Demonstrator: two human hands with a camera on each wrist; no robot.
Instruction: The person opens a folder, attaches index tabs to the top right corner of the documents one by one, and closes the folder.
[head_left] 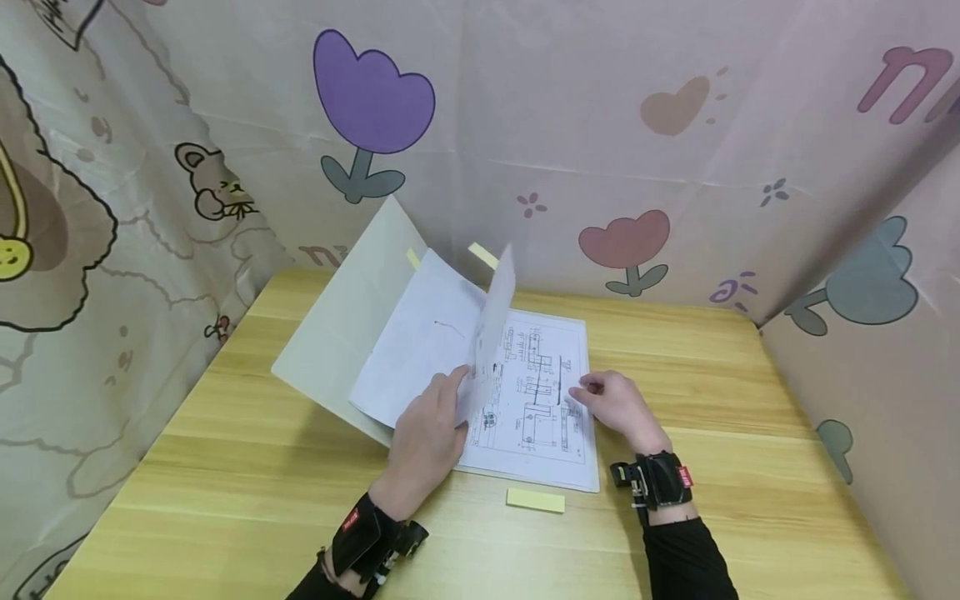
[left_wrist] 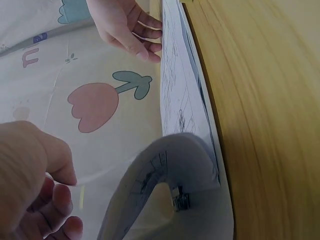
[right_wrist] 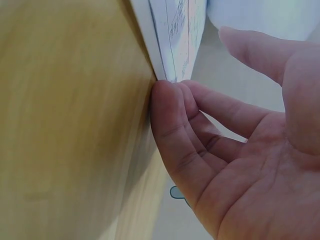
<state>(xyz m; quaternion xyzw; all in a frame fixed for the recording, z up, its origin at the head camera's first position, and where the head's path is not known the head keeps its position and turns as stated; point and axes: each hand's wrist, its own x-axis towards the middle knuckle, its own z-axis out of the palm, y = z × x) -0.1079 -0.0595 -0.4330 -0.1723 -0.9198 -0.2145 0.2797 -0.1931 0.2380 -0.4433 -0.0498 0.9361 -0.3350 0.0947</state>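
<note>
A pale folder [head_left: 330, 333] lies opened on the table, with white sheets inside. One sheet [head_left: 495, 325] stands raised near the middle, curling over in the left wrist view. My left hand [head_left: 427, 433] is beside that sheet, its bent fingers and thumb pinching it by the edge. Under it, a page with a technical line drawing [head_left: 543, 400] faces up on the right. My right hand [head_left: 617, 407] is at this page's right side; its fingertips [right_wrist: 167, 95] touch the edge of the stack, while the thumb stands apart from the paper.
A yellow paper strip [head_left: 535, 500] lies on the wooden table [head_left: 247, 467] in front of the folder. Another yellow strip [head_left: 483, 255] sticks out at the top of the sheets, and a third [head_left: 413, 258] shows by the cover. Printed cloth [head_left: 495, 125] hangs behind and at both sides.
</note>
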